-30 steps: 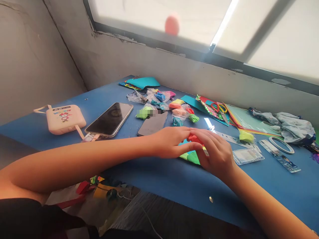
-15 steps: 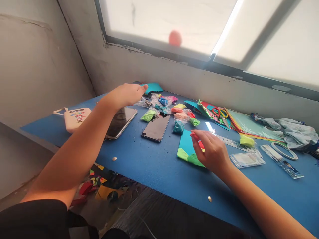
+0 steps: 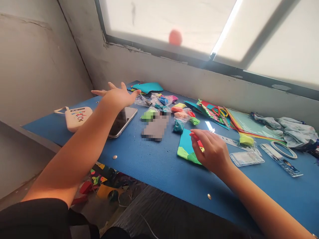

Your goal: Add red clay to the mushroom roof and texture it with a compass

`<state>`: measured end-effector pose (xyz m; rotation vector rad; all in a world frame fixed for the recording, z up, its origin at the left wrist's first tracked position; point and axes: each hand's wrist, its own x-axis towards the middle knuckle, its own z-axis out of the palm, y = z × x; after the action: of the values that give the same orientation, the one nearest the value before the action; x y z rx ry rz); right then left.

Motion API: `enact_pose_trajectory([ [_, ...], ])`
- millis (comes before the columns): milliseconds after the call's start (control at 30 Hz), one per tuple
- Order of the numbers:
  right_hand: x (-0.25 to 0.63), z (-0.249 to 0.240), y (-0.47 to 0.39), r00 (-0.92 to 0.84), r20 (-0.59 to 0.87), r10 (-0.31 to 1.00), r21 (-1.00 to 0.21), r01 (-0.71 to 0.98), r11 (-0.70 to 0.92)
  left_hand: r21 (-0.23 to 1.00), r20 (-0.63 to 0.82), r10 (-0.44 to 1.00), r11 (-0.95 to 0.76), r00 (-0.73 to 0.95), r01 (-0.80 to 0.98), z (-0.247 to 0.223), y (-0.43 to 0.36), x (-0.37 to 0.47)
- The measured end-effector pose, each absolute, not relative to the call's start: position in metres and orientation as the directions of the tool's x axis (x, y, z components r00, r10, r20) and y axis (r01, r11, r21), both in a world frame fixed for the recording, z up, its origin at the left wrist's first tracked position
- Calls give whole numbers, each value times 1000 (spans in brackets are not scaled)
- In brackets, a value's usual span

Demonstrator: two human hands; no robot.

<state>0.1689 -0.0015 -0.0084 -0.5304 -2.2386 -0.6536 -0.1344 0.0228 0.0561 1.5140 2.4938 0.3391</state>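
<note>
My left hand (image 3: 117, 96) is raised above the far left of the table with its fingers spread and nothing in them. Below it lies a tablet (image 3: 126, 122), partly covered by the forearm. My right hand (image 3: 211, 149) is closed in a pinch on a small lump of red clay (image 3: 194, 134). That hand hovers over a blue card (image 3: 185, 139), which has light green clay (image 3: 183, 153) and darker green clay along its near edge. Red and yellow bits on the card are partly hidden behind my fingers.
Several bagged clay lumps (image 3: 178, 125) lie mid-table beside a blurred-out flat object (image 3: 156, 128). A white case (image 3: 77, 118) is at left. Scissors (image 3: 223, 113), coloured paper (image 3: 254, 124), a ruler (image 3: 233, 142), a clear box (image 3: 246, 159) and a tape ring (image 3: 284, 149) lie right.
My left hand has swung left and its fingers have spread apart. My right hand has stayed almost still over the blue card, still pinching the red clay.
</note>
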Motion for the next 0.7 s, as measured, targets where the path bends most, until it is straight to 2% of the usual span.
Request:
enact_pose_trajectory([
  [100, 170, -9, 0, -654, 738, 168, 300, 540, 786, 308, -37, 855, 502, -517, 808, 57, 19, -131],
  [167, 170, -10, 0, -658, 734, 170, 297, 535, 791, 292, -3, 877, 461, -481, 838, 56, 19, -129],
  [267, 170, -10, 0, -662, 728, 177, 288, 530, 797, 231, 107, 888, 415, -447, 880, 56, 29, -125],
  [400, 170, -9, 0, -659, 729, 184, 283, 535, 796, 156, 217, 842, 470, -494, 869, 59, 54, -117],
  [533, 171, -8, 0, -659, 728, 190, 274, 534, 800, 120, 336, 833, 424, -439, 898, 64, 75, -112],
  [700, 172, -10, 2, -654, 730, 200, 266, 540, 798, 145, 436, 826, 327, -357, 934, 64, 95, -113],
])
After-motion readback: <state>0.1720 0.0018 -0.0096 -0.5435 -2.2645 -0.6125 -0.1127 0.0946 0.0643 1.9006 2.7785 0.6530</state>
